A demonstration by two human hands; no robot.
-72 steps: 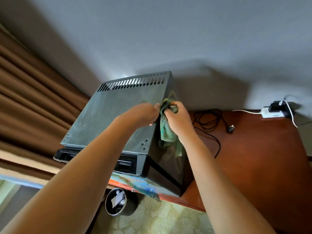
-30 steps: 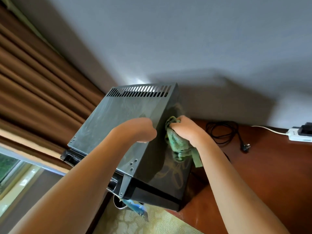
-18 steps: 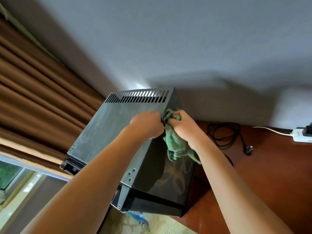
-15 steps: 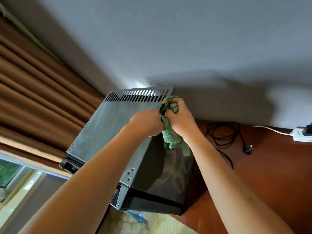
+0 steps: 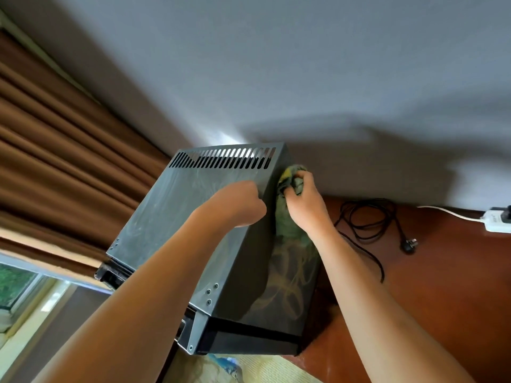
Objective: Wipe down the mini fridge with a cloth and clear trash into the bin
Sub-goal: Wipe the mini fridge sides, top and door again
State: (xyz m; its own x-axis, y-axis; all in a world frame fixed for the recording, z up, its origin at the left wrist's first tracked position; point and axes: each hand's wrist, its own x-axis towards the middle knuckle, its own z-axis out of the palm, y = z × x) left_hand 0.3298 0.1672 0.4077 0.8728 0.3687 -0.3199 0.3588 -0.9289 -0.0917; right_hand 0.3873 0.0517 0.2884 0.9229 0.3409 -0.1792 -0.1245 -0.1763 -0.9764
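We're looking down on a reddish-brown wooden tabletop [image 5: 448, 294], glossy and running off the right edge of view. Standing on its left end, we have the dark mini fridge [image 5: 199, 217], its base planted near the table's front edge, slotted vents along its far top edge. Just beside the fridge, towards the wall, we see a black power cord [image 5: 367, 219] lying in loose coils on the wood, its plug [image 5: 408, 244] resting free on the surface. Far right, a white power strip [image 5: 497, 223] sits on the tabletop by the wall, a white cable [image 5: 448, 212] trailing from it.
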